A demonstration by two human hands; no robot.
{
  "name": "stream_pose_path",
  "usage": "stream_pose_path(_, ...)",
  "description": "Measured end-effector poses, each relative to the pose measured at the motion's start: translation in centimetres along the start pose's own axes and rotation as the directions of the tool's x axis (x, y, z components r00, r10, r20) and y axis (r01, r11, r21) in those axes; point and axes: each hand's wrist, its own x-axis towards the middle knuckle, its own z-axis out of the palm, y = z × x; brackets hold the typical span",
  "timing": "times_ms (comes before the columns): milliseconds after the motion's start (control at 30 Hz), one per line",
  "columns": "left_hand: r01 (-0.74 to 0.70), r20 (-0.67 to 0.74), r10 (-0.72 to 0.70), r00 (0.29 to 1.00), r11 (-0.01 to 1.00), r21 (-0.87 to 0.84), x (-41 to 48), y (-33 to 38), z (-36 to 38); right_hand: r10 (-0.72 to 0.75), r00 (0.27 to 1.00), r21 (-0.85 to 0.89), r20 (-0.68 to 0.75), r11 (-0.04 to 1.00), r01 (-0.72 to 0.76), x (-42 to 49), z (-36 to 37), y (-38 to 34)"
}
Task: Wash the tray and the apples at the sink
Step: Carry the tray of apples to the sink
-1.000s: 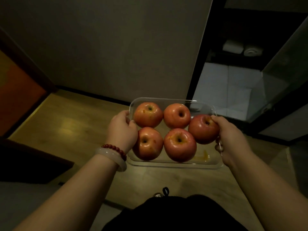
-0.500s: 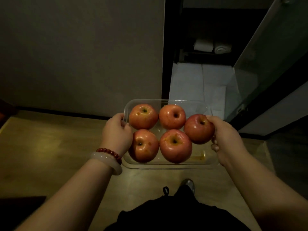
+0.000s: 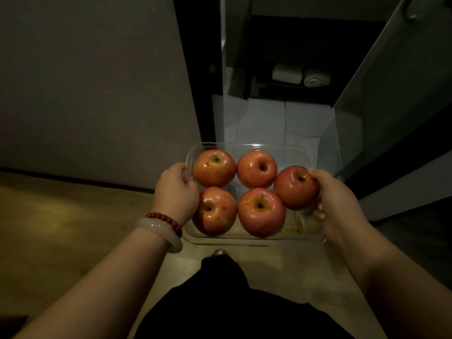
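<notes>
Head view only. Clear rectangular plastic tray (image 3: 254,237) carried at waist height over wooden floor (image 3: 73,216), loaded with five red apples. Left hand (image 3: 175,192) curled round left rim of tray, thumb on top near far-left red apple (image 3: 214,168). Right hand (image 3: 335,201) gripping right end, thumb pressed on rightmost red apple (image 3: 294,187), fingers under rim. Other apples: far-middle (image 3: 256,168), near-left (image 3: 215,211), near-middle (image 3: 261,211). Orange smear (image 3: 299,226) on tray floor at near-right corner.

Risks, as judgement: rightmost apple sits high, seemingly over the rim, pinned only by thumb; likely to roll off if thumb lifts or tray tips right. Thin plastic may flex under the load, letting apples shift and roll. Dim light, so footing at threshold hard to read.

Edges and room: dark door frame (image 3: 193,94) just ahead on left, glass door panel (image 3: 391,94) angled in on right; pale tiled floor (image 3: 264,118) between them the only way through. Gap looks wider than tray, but elbows stick out past it; right elbow may clip glass. No sink visible yet.
</notes>
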Motion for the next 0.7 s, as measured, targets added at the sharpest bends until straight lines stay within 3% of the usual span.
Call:
stream_pose_path(467, -0.119, 0.084, 0.115, 0.990, 0.992, 0.045, 14.8, 12.0, 7.1, 0.009, 0.989, 0.052, -0.149, 0.999, -0.001, 13.7, -0.3, -7.6)
stream_pose_path(567, -0.140, 0.112, 0.134, 0.985, 0.989, 0.047, 17.6, 13.7, 8.2, -0.033, 0.992, 0.028, -0.118, 0.999, 0.037, 15.7, -0.2, -9.1)
stream_pose_path(700, -0.095, 0.140, 0.092, 0.986, 0.995, 0.012, 20.7, 16.0, 10.0, 0.008, 0.989, 0.019, -0.148, 1.000, -0.005, 19.0, -0.2, -11.6)
